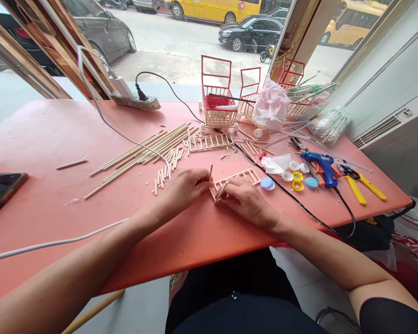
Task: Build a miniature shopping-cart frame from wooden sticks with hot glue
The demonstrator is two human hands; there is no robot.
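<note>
My left hand [183,189] pinches a short wooden stick [211,171], which stands upright at the left end of a small ladder-like stick frame [254,176]. My right hand [251,200] has its fingers closed on that frame, low over the table's front part. Another short stick [221,191] slants up from the frame's near corner beside my right fingers. Whether the upright stick touches the frame is hard to make out. A second ladder-like frame [211,142] lies farther back, among short cut pieces [174,160].
Long sticks [149,148] lie left of centre. A blue glue gun [322,168], yellow-handled pliers [364,185] and several bottle caps [297,185] are at right. Small stick-built carts [220,104] stand behind. A black cable [282,185] and a white cable [104,119] cross the pink table [48,139].
</note>
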